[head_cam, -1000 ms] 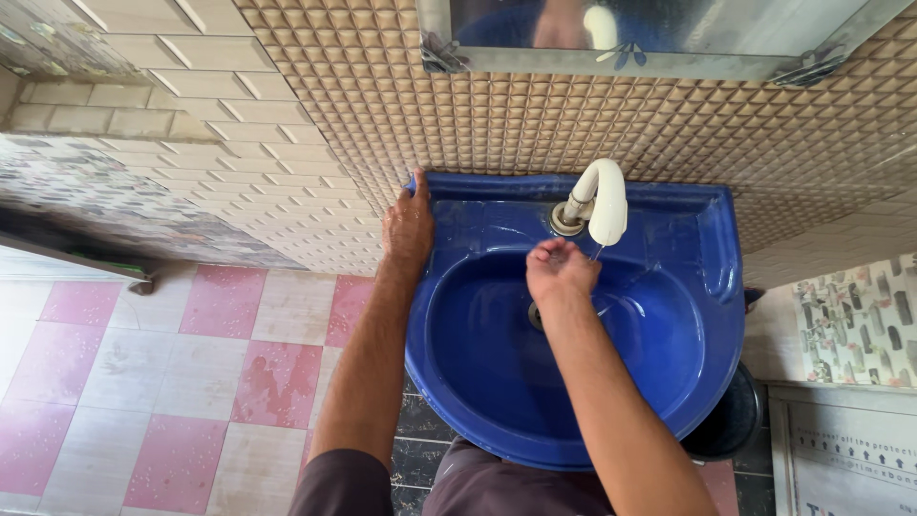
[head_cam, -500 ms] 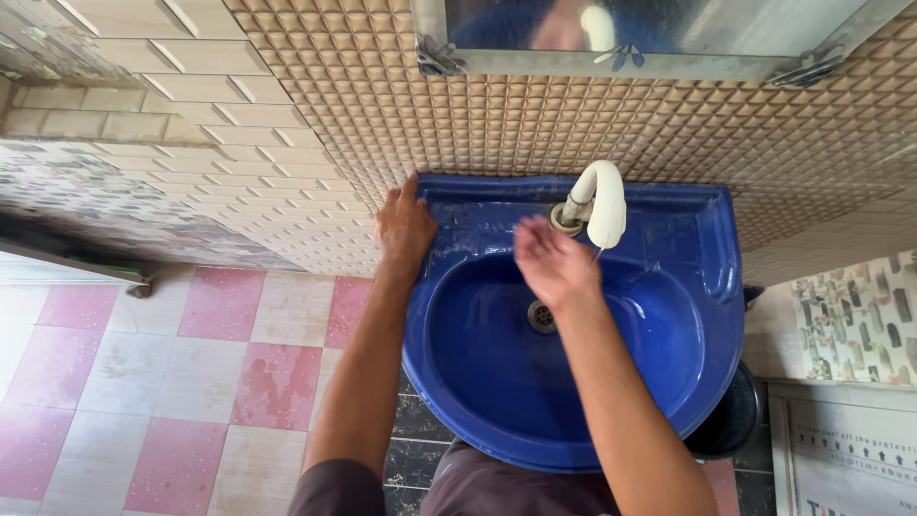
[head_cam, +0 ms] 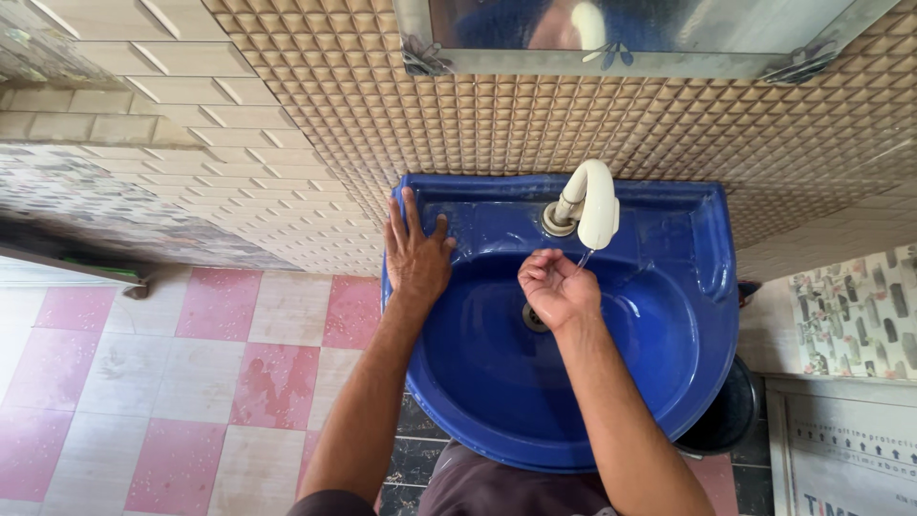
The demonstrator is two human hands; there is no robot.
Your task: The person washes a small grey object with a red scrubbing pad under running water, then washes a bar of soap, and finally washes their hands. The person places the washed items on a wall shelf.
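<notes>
A deep blue wash basin hangs on a tan tiled wall, with a white curved tap at its back rim. A thin stream of water falls from the spout. My right hand is cupped palm up under that stream, above the drain. My left hand lies flat, fingers spread, on the basin's back left rim. Neither hand holds an object.
A mirror with metal clips hangs above the basin. Pink and white floor tiles lie to the left. A dark bucket sits under the basin's right side, with patterned wall tiles beyond it.
My right hand turned from back-up over the drain to palm-up and cupped under the spout. My left hand stayed on the rim.
</notes>
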